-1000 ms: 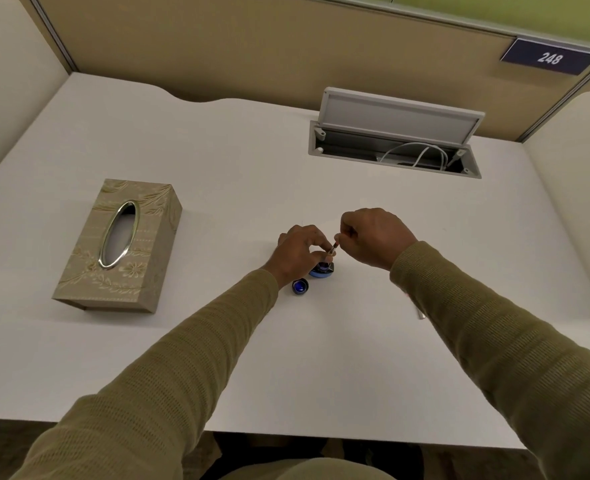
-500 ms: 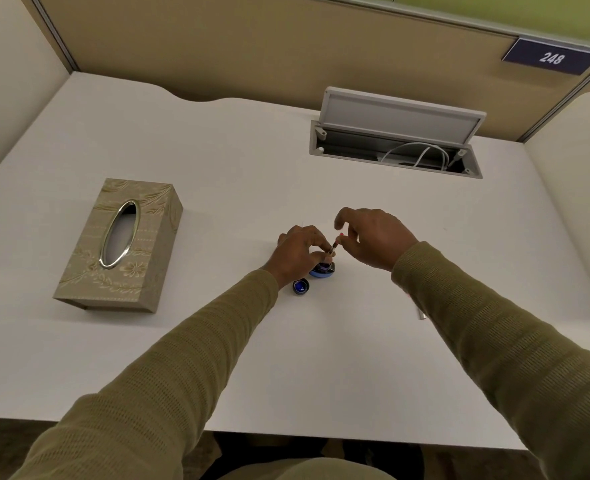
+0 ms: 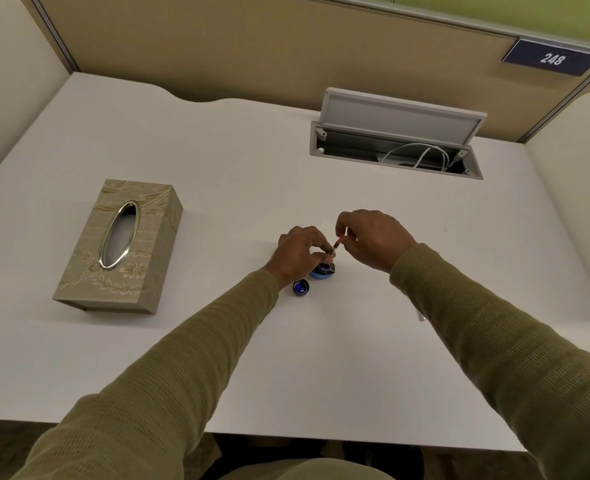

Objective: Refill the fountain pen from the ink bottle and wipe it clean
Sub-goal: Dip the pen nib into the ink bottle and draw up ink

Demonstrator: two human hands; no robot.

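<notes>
The fountain pen [image 3: 336, 244] stands tilted over the ink bottle [image 3: 323, 270], its lower end at the bottle's mouth and its upper end leaning toward 1 o'clock. The left hand [image 3: 298, 254] comes in from 7 o'clock, its fingers [image 3: 323, 244] closed together around the pen's lower, darker part, just above the bottle. The right hand [image 3: 373, 239] comes in from 4 o'clock and pinches the pen's thin reddish upper end between thumb and forefinger, the other fingers curled in. Whether the nib touches the ink cannot be told; it is too small and partly hidden by the left hand.

The bottle is small, round and squat, of dark blue glass with a paler blue foot. Its cap [image 3: 301, 287], also round and deep blue, lies open side up on the desk [image 3: 217, 174] just at 7 o'clock of the bottle, apart from it. Both sleeves are olive knit with a fine ribbed weave.

Well off at 9 o'clock sits a rectangular tissue box [image 3: 122, 247], covered in beige embossed floral cloth, with a shiny metal oval rim around its slot. The desk is smooth, matte and white. At 1 o'clock a grey cable hatch [image 3: 397, 133] is set into it, lid raised, with white cables [image 3: 418, 155] looped inside. Tan partition panels enclose the desk, and a dark blue plate [image 3: 551, 58] reading 248 hangs at the upper right.
</notes>
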